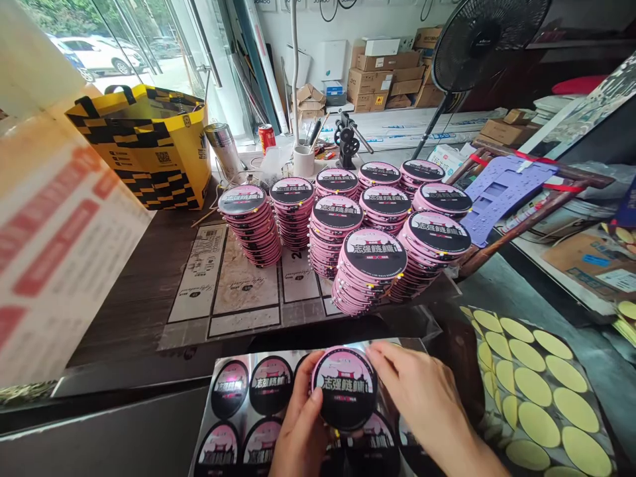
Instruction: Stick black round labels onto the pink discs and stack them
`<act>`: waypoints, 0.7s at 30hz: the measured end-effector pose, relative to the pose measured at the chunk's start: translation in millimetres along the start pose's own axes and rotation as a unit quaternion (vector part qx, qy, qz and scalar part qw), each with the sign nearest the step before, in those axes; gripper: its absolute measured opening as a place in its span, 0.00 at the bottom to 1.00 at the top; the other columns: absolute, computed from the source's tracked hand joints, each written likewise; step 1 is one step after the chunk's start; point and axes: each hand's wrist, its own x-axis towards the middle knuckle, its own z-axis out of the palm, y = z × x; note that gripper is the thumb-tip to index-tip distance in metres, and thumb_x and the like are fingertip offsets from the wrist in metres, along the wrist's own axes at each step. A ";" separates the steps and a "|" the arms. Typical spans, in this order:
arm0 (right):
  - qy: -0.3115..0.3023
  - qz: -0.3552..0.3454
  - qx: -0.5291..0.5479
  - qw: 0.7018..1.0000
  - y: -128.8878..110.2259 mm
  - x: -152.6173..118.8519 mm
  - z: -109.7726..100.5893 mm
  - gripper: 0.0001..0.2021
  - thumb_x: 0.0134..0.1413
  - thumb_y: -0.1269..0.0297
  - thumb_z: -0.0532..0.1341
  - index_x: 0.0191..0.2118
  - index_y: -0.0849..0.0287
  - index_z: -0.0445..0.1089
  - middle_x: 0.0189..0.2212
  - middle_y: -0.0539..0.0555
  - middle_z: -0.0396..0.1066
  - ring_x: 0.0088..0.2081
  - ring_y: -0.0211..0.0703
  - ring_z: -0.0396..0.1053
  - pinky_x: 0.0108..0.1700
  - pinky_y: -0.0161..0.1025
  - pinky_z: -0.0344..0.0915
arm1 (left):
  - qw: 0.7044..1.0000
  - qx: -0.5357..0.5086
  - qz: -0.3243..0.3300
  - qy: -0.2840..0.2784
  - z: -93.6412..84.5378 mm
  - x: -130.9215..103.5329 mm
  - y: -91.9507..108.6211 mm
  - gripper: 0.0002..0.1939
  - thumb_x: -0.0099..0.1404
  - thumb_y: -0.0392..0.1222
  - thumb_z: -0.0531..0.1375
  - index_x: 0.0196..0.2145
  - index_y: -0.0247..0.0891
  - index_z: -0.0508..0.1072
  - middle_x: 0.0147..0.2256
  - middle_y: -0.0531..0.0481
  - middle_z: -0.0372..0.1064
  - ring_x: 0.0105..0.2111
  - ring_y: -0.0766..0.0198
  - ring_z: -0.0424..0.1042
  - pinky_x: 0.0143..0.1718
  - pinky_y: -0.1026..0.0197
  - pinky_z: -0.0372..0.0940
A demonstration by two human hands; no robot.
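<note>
In my left hand [304, 414] is a round pink spool [346, 389] with a black-and-pink sticker on its face. The thumb lies on the front edge and the fingers wrap the left side. My right hand [422, 384] is at the spool's upper right rim, thumb and forefinger pinched close together; whatever is between them is too small to make out. Beneath both hands lies a shiny sheet of round stickers [271, 384], partly covered by the hands. Beyond it, several stacks of similar pink spools [375, 255] stand on the table, each topped with the same sticker.
Used backing sheets with yellow circles [536, 391] lie at the right. A yellow-black bag [173, 152], metal can [223, 149], red can [267, 138] and white cup [303, 160] stand behind. A blurred printed paper [54, 245] juts in at left. A fan [484, 40] stands behind.
</note>
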 end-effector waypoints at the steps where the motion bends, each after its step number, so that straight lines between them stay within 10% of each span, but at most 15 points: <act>1: -0.013 0.019 0.067 0.998 3.5 2.5 0.8 0.21 0.59 0.51 0.46 0.27 0.55 0.70 0.19 0.53 0.69 0.22 0.44 0.67 0.24 0.37 0.54 | 1.000 -0.004 -0.005 -0.004 2.0 -0.5 0.8 0.21 0.57 0.50 0.60 0.48 0.49 0.65 0.46 0.47 0.67 0.40 0.54 0.70 0.36 0.55 0.67; 8: -0.166 0.051 0.462 0.870 8.8 8.2 16.2 0.14 0.55 0.53 0.56 0.31 0.59 0.70 0.25 0.48 0.69 0.30 0.39 0.66 0.33 0.33 0.60 | 0.999 -0.001 -0.019 -0.033 10.4 -5.5 4.3 0.16 0.64 0.47 0.53 0.49 0.45 0.63 0.47 0.44 0.65 0.37 0.55 0.70 0.28 0.57 0.68; 12: -0.171 0.048 0.475 0.862 4.0 1.6 21.3 0.12 0.49 0.60 0.62 0.39 0.59 0.69 0.34 0.52 0.73 0.38 0.44 0.69 0.42 0.38 0.64 | 1.000 -0.001 -0.013 -0.010 9.7 -5.2 2.6 0.14 0.63 0.48 0.53 0.47 0.47 0.64 0.45 0.47 0.67 0.39 0.56 0.69 0.31 0.59 0.68; 21: -0.146 0.132 0.324 0.925 -2.5 -24.0 35.9 0.49 0.25 0.79 0.65 0.60 0.49 0.53 0.52 0.54 0.65 0.51 0.52 0.63 0.51 0.47 0.60 | 0.993 0.069 0.068 0.066 3.5 3.1 -11.8 0.24 0.52 0.43 0.66 0.46 0.45 0.65 0.41 0.50 0.71 0.42 0.58 0.69 0.44 0.59 0.63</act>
